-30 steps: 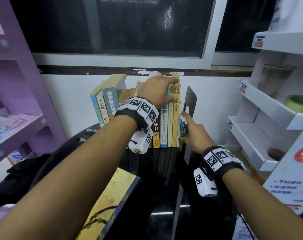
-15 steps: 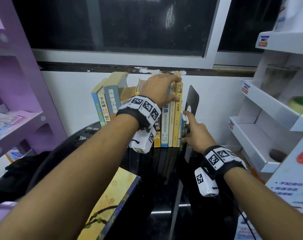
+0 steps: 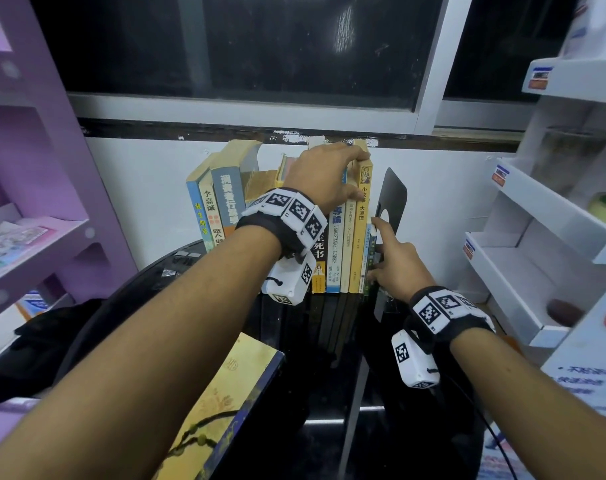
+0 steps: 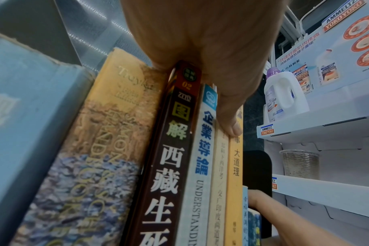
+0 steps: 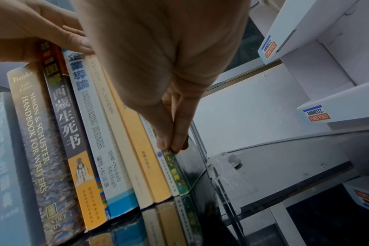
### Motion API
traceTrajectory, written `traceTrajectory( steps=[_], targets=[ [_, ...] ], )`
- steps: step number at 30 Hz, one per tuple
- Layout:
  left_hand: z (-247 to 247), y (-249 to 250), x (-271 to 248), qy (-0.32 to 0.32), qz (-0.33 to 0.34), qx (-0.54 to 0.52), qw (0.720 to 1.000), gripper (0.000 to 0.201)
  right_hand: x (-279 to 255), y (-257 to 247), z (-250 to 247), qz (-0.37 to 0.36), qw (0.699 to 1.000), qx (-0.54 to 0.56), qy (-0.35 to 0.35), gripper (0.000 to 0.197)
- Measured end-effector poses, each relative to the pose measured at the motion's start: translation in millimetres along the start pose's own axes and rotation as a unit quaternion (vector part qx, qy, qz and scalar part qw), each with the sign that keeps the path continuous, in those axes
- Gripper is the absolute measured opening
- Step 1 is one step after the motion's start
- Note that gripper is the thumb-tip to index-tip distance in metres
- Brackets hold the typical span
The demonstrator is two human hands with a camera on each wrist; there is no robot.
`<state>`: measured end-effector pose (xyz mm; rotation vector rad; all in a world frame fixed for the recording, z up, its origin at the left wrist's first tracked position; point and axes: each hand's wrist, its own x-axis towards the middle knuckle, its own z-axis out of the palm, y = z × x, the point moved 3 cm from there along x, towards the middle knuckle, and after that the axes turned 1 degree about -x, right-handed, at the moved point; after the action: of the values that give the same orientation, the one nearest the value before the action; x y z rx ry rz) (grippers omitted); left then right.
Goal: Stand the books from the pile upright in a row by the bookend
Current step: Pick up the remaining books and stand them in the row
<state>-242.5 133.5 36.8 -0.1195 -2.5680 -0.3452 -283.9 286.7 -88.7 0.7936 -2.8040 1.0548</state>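
A row of upright books (image 3: 332, 251) stands on the black glass table (image 3: 329, 445) against the wall, with a black bookend (image 3: 393, 195) at its right end. My left hand (image 3: 350, 174) grips the tops of the tall books, fingers over the top and thumb (image 4: 232, 126) on the spines. My right hand (image 3: 388, 258) presses straight fingers (image 5: 173, 143) against the spine of a short green book (image 5: 177, 174) next to the bookend. A tall yellow book (image 3: 362, 237) stands just left of the short ones. One yellow book (image 3: 225, 393) lies flat at the table's front left.
Three books (image 3: 218, 202) at the row's left end lean to the right. A purple shelf unit (image 3: 35, 202) stands on the left. White display shelves (image 3: 537, 254) with a plastic cup (image 4: 299, 163) and a bottle (image 4: 282, 93) stand close on the right. A window is behind.
Both hands keep their places on the row; my right index finger has crept slightly up the short books.
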Motion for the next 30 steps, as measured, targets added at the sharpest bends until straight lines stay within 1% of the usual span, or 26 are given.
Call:
traceTrajectory(
  steps=[9,14,19,27,30],
  targets=[
    [0.0,0.0,-1.0,0.003,0.001,0.008,1.0,0.061,5.1,1.3,5.5,0.002,0.999,-0.036,0.017,0.092],
    [0.4,-0.7,-1.2,0.003,0.005,0.015,1.0,0.06,7.0,5.4,3.3,0.01,1.0,0.002,0.001,0.09],
    [1.9,-1.0,-0.2,0.002,0.009,0.014,1.0,0.059,7.2,5.1,2.4,0.01,1.0,0.016,0.002,0.088],
    [2.5,-3.5,0.7,0.009,0.013,0.013,1.0,0.061,7.9,3.7,0.4,0.012,1.0,0.006,0.001,0.088],
    [3.7,-3.2,1.1,0.01,0.019,0.019,1.0,0.062,8.8,0.8,-0.1,0.013,1.0,-0.023,-0.004,0.09]
  ],
)
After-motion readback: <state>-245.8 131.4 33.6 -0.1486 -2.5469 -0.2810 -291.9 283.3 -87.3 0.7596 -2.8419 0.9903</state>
